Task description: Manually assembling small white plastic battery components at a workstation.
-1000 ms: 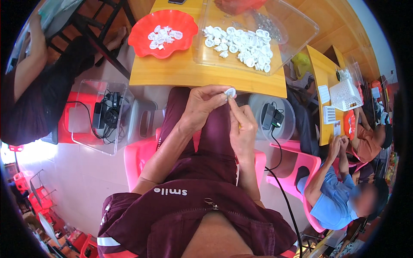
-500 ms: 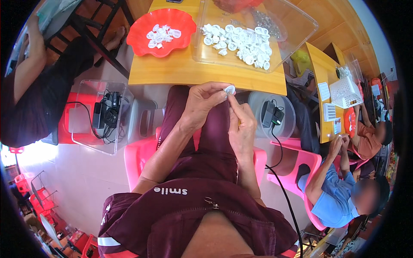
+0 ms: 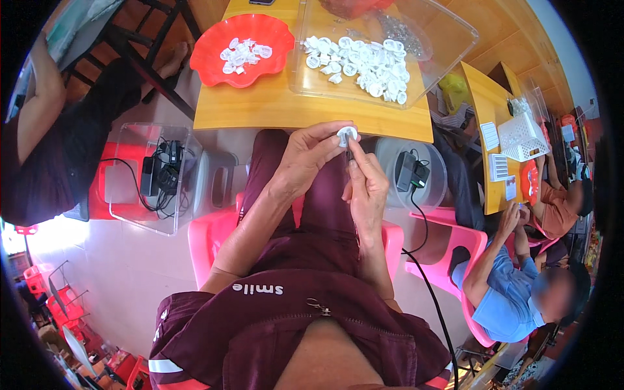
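Observation:
Between the thumb and fingers of my left hand is a small round white plastic part, held just off the table's near edge. Its hollow side with inner ridges faces up. The index fingertip of my right hand touches this part from the right. My right thumb presses against the curled fingers below; whether something small sits there is hidden. Ahead, many similar white parts lie heaped in a clear plastic tray. More white pieces rest in a red wavy-edged bowl to its left.
Both containers stand on a yellow wooden table. A bag of small shiny pieces lies at the tray's far side. Clear bins with black adapters flank my knees. A black cable runs down on the right, near a co-worker in blue.
The white part has turned in my left fingers so its hollow face shows. My right index finger has shifted onto it, and the right thumb has dropped lower.

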### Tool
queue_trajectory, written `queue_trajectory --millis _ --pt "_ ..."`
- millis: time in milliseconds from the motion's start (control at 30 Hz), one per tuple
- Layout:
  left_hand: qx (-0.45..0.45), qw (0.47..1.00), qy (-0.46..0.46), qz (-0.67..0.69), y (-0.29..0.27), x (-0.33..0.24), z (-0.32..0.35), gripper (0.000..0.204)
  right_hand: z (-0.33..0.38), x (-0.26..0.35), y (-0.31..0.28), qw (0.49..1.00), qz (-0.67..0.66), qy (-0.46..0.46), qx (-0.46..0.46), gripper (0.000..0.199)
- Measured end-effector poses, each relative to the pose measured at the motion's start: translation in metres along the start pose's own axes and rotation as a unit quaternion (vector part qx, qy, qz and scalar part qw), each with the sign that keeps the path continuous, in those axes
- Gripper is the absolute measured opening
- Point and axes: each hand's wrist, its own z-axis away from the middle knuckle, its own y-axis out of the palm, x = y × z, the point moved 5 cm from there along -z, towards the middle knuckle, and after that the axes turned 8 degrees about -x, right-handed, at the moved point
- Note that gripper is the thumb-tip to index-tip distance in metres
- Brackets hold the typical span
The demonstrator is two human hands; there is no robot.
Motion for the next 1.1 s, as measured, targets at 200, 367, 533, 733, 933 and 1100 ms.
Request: queue_trajectory --millis 200,367,533,733,933,1100 --pt "0.004 1.0 0.02 0.01 0.003 -0.001 0.001 0.027 0.0 -0.006 -0.001 0.998 0.023 -0.049 0.01 0.033" --pt "-0.017 0.998 0.066 -0.015 0.006 0.001 -0.001 0.028 0.002 -0.005 0.003 0.999 0.002 -0.037 -0.005 0.034" --pt "-0.046 0.995 0.093 -0.008 0.007 -0.001 -0.003 0.028 0.003 0.002 0.005 0.999 -0.032 0.012 -0.027 0.041" --pt "-0.056 0.998 0.039 0.007 0.012 -0.001 0.0 0.029 0.004 -0.002 0.002 0.999 -0.017 0.037 -0.026 0.046" --pt "-0.062 0.996 0.07 -0.011 0.011 -0.002 0.0 0.026 0.001 -0.013 0.004 0.999 0.024 -0.043 -0.023 0.045" --pt "-0.074 0.995 0.071 -0.014 0.01 0.001 0.0 0.027 0.001 -0.016 0.003 0.998 0.029 -0.05 -0.029 0.045"
